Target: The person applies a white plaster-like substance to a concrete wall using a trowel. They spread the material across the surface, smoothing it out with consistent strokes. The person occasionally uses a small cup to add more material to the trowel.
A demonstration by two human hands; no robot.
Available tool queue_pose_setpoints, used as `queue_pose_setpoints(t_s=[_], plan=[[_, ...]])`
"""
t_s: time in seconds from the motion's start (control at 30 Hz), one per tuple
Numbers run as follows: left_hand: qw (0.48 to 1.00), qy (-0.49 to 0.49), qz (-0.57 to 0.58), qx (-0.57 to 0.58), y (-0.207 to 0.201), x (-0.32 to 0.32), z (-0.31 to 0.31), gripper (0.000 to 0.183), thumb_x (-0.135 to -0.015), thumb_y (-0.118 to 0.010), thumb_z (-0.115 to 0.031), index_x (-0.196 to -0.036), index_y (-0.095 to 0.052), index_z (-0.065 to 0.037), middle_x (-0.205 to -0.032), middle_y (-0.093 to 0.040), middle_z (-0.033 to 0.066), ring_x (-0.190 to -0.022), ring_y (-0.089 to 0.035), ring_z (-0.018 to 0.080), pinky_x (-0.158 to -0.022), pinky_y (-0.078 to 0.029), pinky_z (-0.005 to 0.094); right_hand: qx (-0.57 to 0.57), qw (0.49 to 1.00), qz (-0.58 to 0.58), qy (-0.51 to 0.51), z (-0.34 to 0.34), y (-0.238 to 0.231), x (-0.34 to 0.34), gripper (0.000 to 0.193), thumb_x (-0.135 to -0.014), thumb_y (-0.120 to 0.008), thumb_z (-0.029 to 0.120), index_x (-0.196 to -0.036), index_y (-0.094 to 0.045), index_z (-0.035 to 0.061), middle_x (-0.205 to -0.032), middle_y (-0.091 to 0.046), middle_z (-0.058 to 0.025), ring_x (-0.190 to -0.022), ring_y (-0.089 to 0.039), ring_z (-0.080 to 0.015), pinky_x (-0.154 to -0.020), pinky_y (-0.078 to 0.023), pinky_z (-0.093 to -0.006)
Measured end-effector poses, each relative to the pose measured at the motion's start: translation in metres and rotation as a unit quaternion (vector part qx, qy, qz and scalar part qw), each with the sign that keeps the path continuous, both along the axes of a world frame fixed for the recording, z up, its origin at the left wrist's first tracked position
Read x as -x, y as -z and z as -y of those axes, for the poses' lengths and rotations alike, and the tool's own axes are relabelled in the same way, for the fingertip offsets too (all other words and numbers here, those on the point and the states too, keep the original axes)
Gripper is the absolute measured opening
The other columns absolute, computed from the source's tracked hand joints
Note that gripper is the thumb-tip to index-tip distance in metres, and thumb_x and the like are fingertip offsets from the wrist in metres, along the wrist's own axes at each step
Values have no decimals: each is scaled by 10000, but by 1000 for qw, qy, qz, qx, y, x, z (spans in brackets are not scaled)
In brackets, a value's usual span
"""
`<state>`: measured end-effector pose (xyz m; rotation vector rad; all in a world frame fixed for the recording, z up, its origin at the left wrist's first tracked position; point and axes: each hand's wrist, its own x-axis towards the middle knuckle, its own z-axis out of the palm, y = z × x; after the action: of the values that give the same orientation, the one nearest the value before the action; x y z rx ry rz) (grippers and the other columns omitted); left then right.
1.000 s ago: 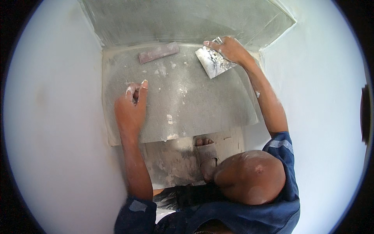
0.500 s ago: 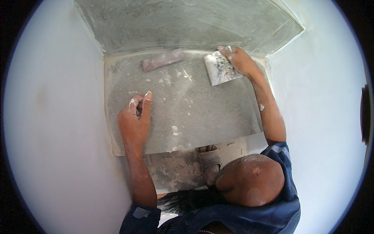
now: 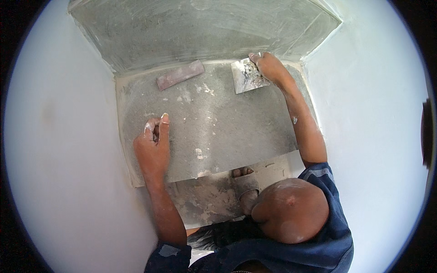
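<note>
My right hand (image 3: 272, 68) grips a flat square putty blade (image 3: 248, 76) by its far right edge. Shiny metal shows on the blade, under white smears and dark specks. It lies close over the far right part of a grey cement ledge (image 3: 246, 118), near the corner with the back wall. My left hand (image 3: 152, 148) is over the ledge's left side, fingers curled in and thumb pointing up. White paste coats its thumb tip and fingertips, and I see no object in it. A purplish-brown sanding block (image 3: 181, 75) rests at the back of the ledge, between the hands.
A grey plastered wall (image 3: 191, 32) rises behind the ledge, with smooth white walls (image 3: 63, 136) on both sides. White crumbs (image 3: 199, 154) dot the ledge. Below its front edge are a stained lower step (image 3: 205, 198) and my sandalled foot (image 3: 247, 182); my bent knee (image 3: 291, 211) is at the right.
The whole view has shifted slightly, so ledge, block and hands appear farther left. My right hand still holds the blade at the back right; the left hand keeps its curled pose.
</note>
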<state>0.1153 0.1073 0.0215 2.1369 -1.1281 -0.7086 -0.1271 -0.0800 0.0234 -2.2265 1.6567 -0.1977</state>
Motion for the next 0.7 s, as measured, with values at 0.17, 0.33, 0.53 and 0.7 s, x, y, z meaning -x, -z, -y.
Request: queue_pose_setpoints(t_s=[0.17, 0.33, 0.53, 0.7], plan=[[999, 4, -39, -12, -2, 0, 5, 448, -859, -509, -417, -1016, -604, -8, -899, -619, 176, -858, -573, 255, -805, -422, 357, 17, 999, -20, 36, 0, 10, -12, 411, -945, -317, 250, -970, -546, -90, -905, -573, -272, -849, -568, -381, -767, -447, -449], [995, 98, 15, 20, -22, 26, 40, 582, -834, -515, -465, -1247, -467, -58, -1248, -468, 200, -1145, -458, 333, -946, -358, 383, -113, 981, 86, 129, 21, 3, 20, 398, -911, -363, 244, -880, -582, -87, -1020, -561, -277, -873, -576, -378, -772, -453, -445], [957, 189, 218, -20, -1, 34, 73, 662, -826, -531, -443, -1349, -323, -95, -1430, -217, 124, -1334, -129, 330, -1064, -146, 511, 42, 994, -12, 96, 1, -10, -5, 431, -903, -362, 253, -887, -590, -112, -974, -566, -292, -928, -558, -413, -832, -433, -444], [949, 191, 248, -41, 2, 36, 71, 561, -822, -581, -315, -1313, -391, -122, -1353, -328, 108, -1285, -228, 333, -1034, -164, 545, 15, 992, 41, 118, 16, 3, 0, 466, -900, -377, 306, -884, -595, -106, -976, -559, -302, -947, -533, -434, -845, -423, -454]])
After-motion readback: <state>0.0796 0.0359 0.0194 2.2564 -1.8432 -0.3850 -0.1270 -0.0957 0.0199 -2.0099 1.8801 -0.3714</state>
